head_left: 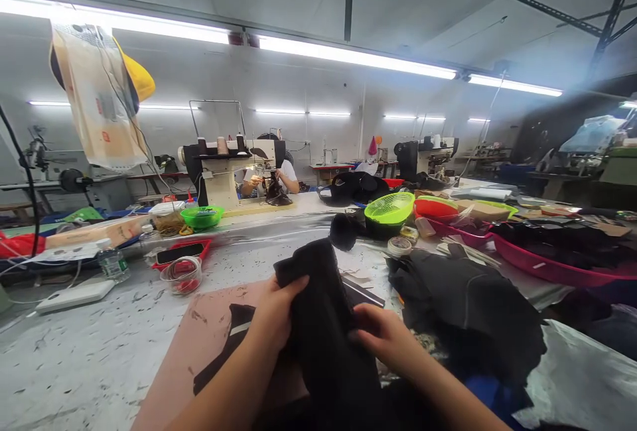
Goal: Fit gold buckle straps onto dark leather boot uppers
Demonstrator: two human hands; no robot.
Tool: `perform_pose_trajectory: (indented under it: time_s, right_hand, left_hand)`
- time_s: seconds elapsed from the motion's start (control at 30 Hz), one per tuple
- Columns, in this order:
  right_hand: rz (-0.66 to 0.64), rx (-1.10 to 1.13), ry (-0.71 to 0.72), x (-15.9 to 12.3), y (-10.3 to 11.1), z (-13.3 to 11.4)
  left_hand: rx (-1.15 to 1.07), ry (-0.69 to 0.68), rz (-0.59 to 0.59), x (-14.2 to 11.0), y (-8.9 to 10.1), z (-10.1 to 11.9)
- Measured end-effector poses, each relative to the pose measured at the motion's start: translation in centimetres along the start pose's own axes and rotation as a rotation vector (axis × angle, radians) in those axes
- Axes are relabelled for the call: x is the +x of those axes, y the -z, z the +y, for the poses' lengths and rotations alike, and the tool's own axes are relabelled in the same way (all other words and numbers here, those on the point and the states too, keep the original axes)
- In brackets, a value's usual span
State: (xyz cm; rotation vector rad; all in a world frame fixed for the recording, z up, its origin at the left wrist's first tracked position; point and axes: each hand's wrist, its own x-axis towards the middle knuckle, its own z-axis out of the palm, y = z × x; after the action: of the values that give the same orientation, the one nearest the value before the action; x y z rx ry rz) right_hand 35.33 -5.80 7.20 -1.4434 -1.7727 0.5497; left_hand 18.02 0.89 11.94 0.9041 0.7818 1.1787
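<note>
The left hand (275, 315) pinches the upper left edge of a black piece (323, 338), and the right hand (385, 337) pinches its right edge a little lower; the piece hangs between them. Well left of the grip lie a white flat box (74, 296) and a clear bottle (113, 266). Closer in, a clear tub (182, 278) sits beside a red tray (206, 245). Below the grip, a dark scrap (216, 366) lies on a pink board (206, 318). Beyond it, a co-worker (287, 178) works at a sewing machine (221, 185). Right of the grip come a lime basket (391, 207), farther off, a nearby black pile (468, 305), then a magenta basin (542, 272).
</note>
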Motion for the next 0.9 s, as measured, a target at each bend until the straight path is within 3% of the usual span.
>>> perform_pose_trajectory:
  time_s: [0.1,0.2,0.27,0.33,0.5,0.53,0.6,0.7,0.83,0.9]
  right_hand:
    - [0.026,-0.177,-0.090,-1.8,-0.7,1.1]
    - [0.017,-0.330,-0.064,-3.0,-0.3,1.1]
    - [-0.033,-0.359,-0.031,-3.6,0.1,1.2]
    - [-0.086,-0.351,-0.056,-4.0,0.3,1.7]
    - [-0.226,-0.391,-0.226,-4.7,0.6,3.6]
    - [-0.199,-0.415,-0.229,-4.7,0.8,3.6]
    - [-0.019,-0.405,-0.150,-4.5,1.1,3.0]
    - [0.236,-0.272,0.015,-3.5,0.9,0.8]
    - [0.245,-0.199,-0.002,-1.9,-0.9,-1.5]
    - [0.313,-0.181,0.017,-1.6,-2.2,-1.7]
  left_hand:
    - [0.179,-0.153,0.018,0.9,1.1,0.0]
    - [0.546,-0.445,0.062,2.0,2.1,-0.3]
    - [0.682,-0.518,0.081,2.7,2.7,-0.6]
    - [0.607,-0.472,0.089,3.0,3.1,-1.0]
    - [0.315,-0.153,0.046,2.1,2.7,-2.6]
    - [0.307,-0.115,0.016,1.7,2.5,-3.1]
    - [0.321,-0.100,-0.035,0.6,1.8,-4.2]
    - [0.353,-0.161,-0.072,-1.2,0.6,-5.9]
    - [0.288,-0.201,-0.068,-3.0,-0.2,-7.4]
    - [0.208,-0.158,-0.055,-3.6,-0.2,-7.4]
